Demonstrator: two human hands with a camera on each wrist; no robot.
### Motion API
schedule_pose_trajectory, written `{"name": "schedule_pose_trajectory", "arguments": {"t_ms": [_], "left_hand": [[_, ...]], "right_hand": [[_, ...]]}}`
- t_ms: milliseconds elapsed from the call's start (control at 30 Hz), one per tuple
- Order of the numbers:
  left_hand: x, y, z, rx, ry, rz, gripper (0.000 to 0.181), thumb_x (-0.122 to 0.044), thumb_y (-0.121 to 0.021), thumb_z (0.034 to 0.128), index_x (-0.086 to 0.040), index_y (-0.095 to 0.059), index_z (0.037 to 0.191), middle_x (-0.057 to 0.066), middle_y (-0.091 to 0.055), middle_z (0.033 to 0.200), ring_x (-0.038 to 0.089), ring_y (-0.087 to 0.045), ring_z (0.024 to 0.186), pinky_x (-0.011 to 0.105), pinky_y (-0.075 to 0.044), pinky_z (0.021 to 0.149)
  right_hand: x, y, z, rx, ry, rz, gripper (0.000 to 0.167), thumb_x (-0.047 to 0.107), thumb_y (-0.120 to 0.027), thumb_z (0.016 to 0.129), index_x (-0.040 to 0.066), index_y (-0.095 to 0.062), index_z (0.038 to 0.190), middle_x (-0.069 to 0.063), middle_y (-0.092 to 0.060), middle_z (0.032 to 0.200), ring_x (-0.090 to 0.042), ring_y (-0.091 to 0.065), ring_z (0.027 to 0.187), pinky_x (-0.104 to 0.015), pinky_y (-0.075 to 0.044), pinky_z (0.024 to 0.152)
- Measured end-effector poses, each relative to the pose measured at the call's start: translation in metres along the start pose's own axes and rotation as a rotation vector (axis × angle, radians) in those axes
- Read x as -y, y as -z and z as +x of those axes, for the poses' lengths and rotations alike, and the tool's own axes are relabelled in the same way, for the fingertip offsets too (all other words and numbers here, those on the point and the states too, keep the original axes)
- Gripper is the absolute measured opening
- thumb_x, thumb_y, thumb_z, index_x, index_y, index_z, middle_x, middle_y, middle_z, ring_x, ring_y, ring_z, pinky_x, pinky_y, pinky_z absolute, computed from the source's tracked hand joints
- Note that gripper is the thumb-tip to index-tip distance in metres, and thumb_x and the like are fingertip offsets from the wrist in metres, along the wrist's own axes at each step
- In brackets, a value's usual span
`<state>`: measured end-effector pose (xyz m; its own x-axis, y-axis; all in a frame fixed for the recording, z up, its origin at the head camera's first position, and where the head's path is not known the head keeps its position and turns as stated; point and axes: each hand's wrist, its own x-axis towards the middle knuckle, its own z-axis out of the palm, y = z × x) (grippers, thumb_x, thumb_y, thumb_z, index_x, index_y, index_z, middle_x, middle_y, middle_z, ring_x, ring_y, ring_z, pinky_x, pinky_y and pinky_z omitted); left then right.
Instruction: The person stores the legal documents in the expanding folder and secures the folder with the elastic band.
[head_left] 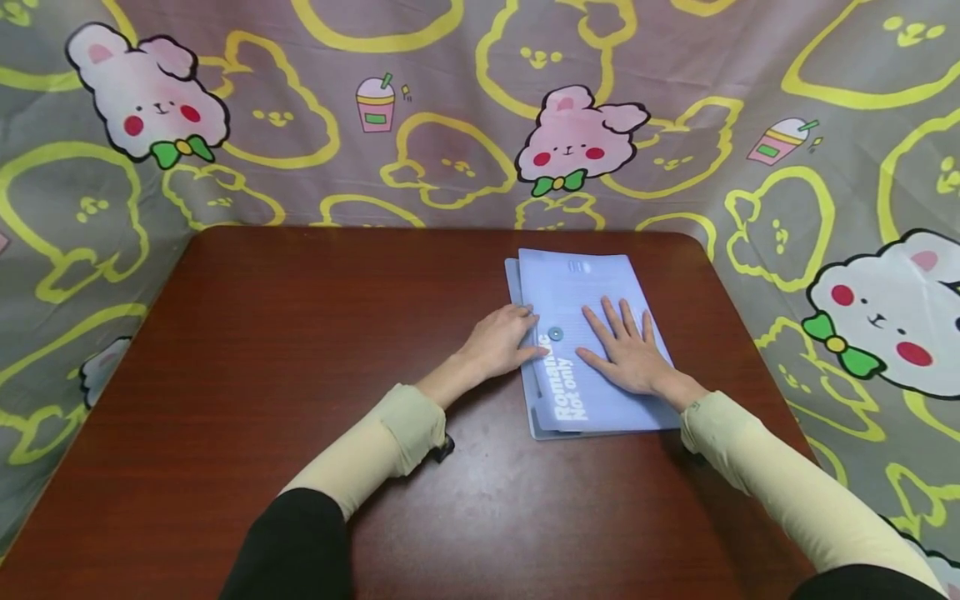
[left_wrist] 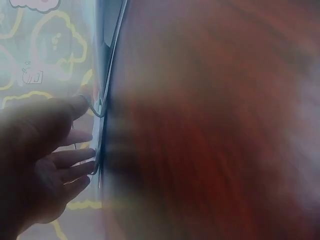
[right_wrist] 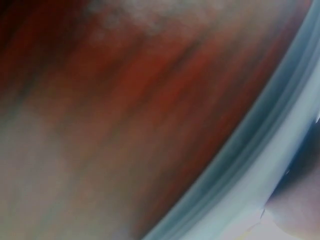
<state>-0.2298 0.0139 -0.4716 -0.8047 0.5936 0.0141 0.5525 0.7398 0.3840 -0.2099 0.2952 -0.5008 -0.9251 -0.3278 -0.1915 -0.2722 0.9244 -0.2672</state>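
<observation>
A translucent lavender-blue document folder (head_left: 600, 283) lies at the right of the table, with white lettering and a round blue button (head_left: 555, 334) on its cover. My right hand (head_left: 630, 354) rests flat on it, fingers spread. At the folder's left edge, my left hand (head_left: 498, 340) touches the cover with thumb and fingers apart, the fingers slightly bent. The left wrist view shows that hand (left_wrist: 55, 150) beside the folder's thin edge (left_wrist: 111, 50), near a thin cord-like loop (left_wrist: 95, 111). In the right wrist view, the folder edge (right_wrist: 240, 170) is blurred; only part of the hand (right_wrist: 297, 210) shows.
The dark reddish-brown table (head_left: 300, 333) extends left of and in front of the folder. A patterned curtain (head_left: 450, 50) with bunny drawings hangs behind and along both sides. A small black object (head_left: 444, 448) sits under the left cuff.
</observation>
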Motion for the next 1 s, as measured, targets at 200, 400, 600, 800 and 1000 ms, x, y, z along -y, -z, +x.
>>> {"name": "schedule_pose_trajectory", "arguments": {"t_ms": [200, 400, 600, 800, 1000], "left_hand": [[-0.002, -0.003, 0.005, 0.020, -0.018, 0.165, 0.072, -0.056, -0.072, 0.1039, -0.004, -0.064, 0.153, 0.017, -0.056, 0.166, 0.033, -0.051, 0.157, 0.046, -0.037, 0.134], [-0.004, -0.004, 0.013, -0.028, -0.087, 0.267, 0.061, -0.060, -0.074, 0.1016, -0.006, -0.077, 0.129, 0.013, -0.074, 0.137, 0.028, -0.065, 0.132, 0.043, -0.052, 0.117], [-0.008, -0.006, 0.023, -0.014, -0.120, 0.275, 0.049, -0.056, -0.073, 0.1036, -0.008, -0.078, 0.109, 0.008, -0.075, 0.121, 0.026, -0.069, 0.122, 0.041, -0.057, 0.110], [-0.014, -0.006, 0.029, 0.022, -0.110, 0.252, 0.040, -0.048, -0.071, 0.1068, -0.009, -0.079, 0.109, 0.008, -0.077, 0.119, 0.024, -0.072, 0.118, 0.040, -0.065, 0.094], [-0.022, -0.007, 0.036, 0.028, -0.136, 0.246, 0.028, -0.035, -0.066, 0.1088, -0.011, -0.079, 0.106, 0.008, -0.078, 0.119, 0.026, -0.072, 0.117, 0.044, -0.066, 0.092]], "right_hand": [[-0.001, 0.000, 0.001, 0.018, -0.013, -0.032, 0.086, 0.059, -0.045, 0.113, 0.017, -0.010, 0.179, -0.021, 0.008, 0.186, -0.052, 0.015, 0.170, -0.077, 0.017, 0.131], [-0.001, 0.002, 0.001, 0.019, -0.017, -0.034, 0.086, 0.060, -0.045, 0.112, 0.017, -0.010, 0.179, -0.021, 0.008, 0.186, -0.052, 0.016, 0.170, -0.077, 0.018, 0.130], [-0.001, 0.000, 0.001, 0.014, -0.017, -0.018, 0.087, 0.062, -0.045, 0.112, 0.017, -0.011, 0.179, -0.021, 0.007, 0.186, -0.053, 0.016, 0.170, -0.077, 0.018, 0.130], [-0.003, -0.003, 0.000, -0.026, 0.010, 0.028, 0.092, 0.074, -0.040, 0.108, 0.020, -0.014, 0.178, -0.022, 0.005, 0.186, -0.055, 0.014, 0.169, -0.078, 0.018, 0.129], [0.000, -0.001, 0.001, 0.001, -0.009, -0.008, 0.088, 0.067, -0.042, 0.111, 0.019, -0.011, 0.179, -0.021, 0.008, 0.186, -0.053, 0.015, 0.170, -0.077, 0.019, 0.130]]}}
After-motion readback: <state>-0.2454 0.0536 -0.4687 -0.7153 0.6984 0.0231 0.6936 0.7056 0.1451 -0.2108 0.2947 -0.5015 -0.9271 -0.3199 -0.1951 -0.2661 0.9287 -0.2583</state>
